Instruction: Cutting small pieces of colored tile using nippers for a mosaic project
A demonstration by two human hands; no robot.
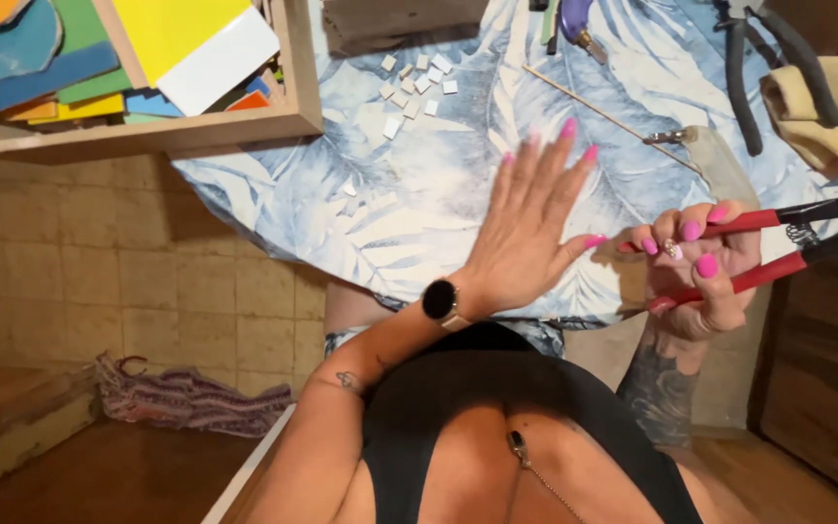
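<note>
Black top, wristwatch (439, 300), pink nails

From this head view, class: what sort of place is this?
Likely a home mosaic craft table: a wooden tray of coloured tile sheets, small white tile pieces on the leaf-print tablecloth, and red-handled nippers in the right hand.

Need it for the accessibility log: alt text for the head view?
A person's left hand lies flat, fingers spread, on a leaf-patterned tablecloth, while the right hand grips red-handled nippers. Small white tile pieces lie scattered beyond, beside a wooden tray of coloured tiles.
</note>
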